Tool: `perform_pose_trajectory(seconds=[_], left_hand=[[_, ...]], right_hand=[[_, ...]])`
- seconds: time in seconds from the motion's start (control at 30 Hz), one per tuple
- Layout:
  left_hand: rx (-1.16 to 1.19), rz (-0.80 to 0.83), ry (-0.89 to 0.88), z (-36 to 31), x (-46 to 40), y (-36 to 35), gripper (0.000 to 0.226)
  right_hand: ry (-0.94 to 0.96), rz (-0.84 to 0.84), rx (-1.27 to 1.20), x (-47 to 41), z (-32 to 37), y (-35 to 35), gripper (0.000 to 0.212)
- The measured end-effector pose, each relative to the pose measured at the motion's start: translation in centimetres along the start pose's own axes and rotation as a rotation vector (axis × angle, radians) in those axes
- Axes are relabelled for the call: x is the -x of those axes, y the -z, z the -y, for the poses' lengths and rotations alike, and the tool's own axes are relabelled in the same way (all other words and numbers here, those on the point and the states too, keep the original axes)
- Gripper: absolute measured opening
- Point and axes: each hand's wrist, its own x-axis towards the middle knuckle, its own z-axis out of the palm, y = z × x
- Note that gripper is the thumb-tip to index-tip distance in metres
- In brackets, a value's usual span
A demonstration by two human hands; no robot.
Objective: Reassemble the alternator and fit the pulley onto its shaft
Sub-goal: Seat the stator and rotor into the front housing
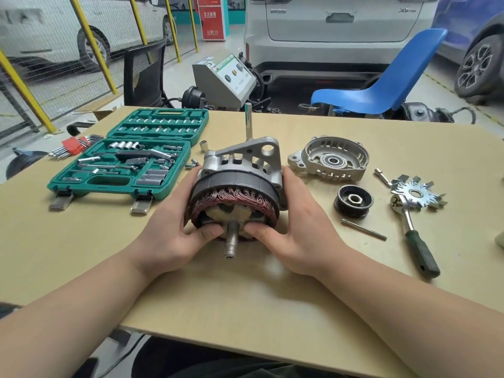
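Green socket case (pixel 128 156) lying open at ten o'clock on the bench (pixel 245 296): rows of small sockets and bits clipped into the lid, larger sockets, extension bars and a ratchet handle seated in the moulded tray; a few loose sockets just beside its right edge. Red-holdered hex keys (pixel 75 145) at the far left. No writing legible on the case; red signboard (pixel 211 17) at twelve o'clock with characters too small to read, "X" badge on the grey car's tailgate (pixel 341 20). Half-built alternator (pixel 240 184) at centre, tilted toward the viewer: cast aluminium rear housing with mounting lug on top, dark stator ring below, copper-red windings exposed round the open face, threaded shaft (pixel 231 241) sticking out toward six o'clock. Left hand (pixel 171 227) and right hand (pixel 297 227) clamped on its two sides, thumbs pressed against the rotor face either side of the shaft. Front housing (pixel 330 159) with bearing at two o'clock, open side up. Black grooved pulley (pixel 354 201) with nut at three o'clock, apart from the shaft. Fan plate (pixel 417 193), ratchet wrench (pixel 411 230) and long bolt (pixel 364 229) further right.
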Motion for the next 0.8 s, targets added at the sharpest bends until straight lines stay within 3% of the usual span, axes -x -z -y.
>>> perform_pose_trajectory(seconds=[0.13, 0.27, 0.4, 0.5, 0.7, 0.8], left_hand=[[-0.037, -0.012, -0.015, 0.2, -0.1, 0.0, 0.1], [-0.024, -0.066, -0.016, -0.1, -0.2, -0.4, 0.099], [-0.126, -0.278, 0.034, -1.0, -0.4, -2.7, 0.094], [-0.237, -0.416, 0.034, -1.7, -0.5, -4.7, 0.093], [-0.225, -0.419, 0.075, -2.1, -0.5, -4.6, 0.104], [-0.264, -0.415, 0.09, -2.4, -0.2, -4.4, 0.121]], right_hand=[[0.005, -0.02, -0.013, 0.1, -0.1, -0.1, 0.091], [-0.063, 0.043, 0.026, -0.4, -0.6, 0.1, 0.103], [-0.098, -0.052, 0.166, -1.3, -0.8, 0.1, 0.073], [-0.124, -0.072, 0.219, -1.6, -1.2, 1.0, 0.062], [-0.218, -0.227, 0.306, -3.0, -3.2, 7.5, 0.034], [-0.411, -0.233, 0.403, -3.4, -5.3, 12.5, 0.043]])
